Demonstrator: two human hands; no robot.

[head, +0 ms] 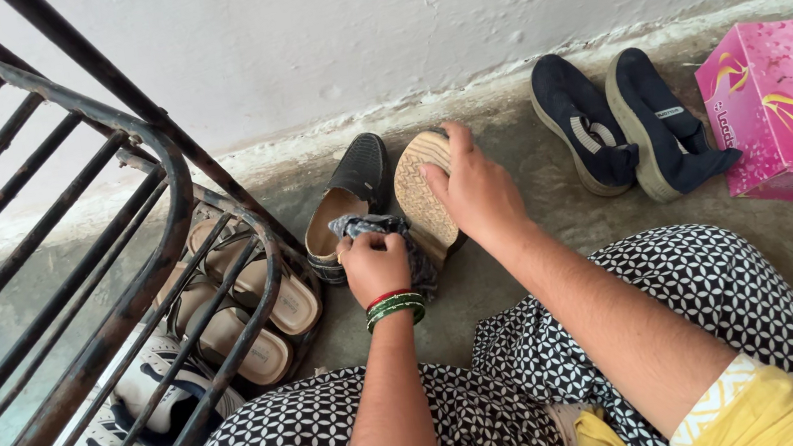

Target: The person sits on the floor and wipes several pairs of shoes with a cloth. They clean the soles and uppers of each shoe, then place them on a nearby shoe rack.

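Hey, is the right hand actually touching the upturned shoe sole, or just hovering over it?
Touching. The head view shows the right hand lying flat on the tan upturned shoe sole, fingers wrapped over its edge with no gap.

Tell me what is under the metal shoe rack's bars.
Under the dark metal rack sit a pair of tan sandals and white sneakers with dark trim. The bars cover parts of each, and anything deeper at the left is hidden.

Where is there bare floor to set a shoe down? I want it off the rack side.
Bare floor lies between the tilted shoe in the right hand and the dark pair. More shows below the pink box. It is crowded by the metal rack and sandals, near the left hand gripping a cloth.
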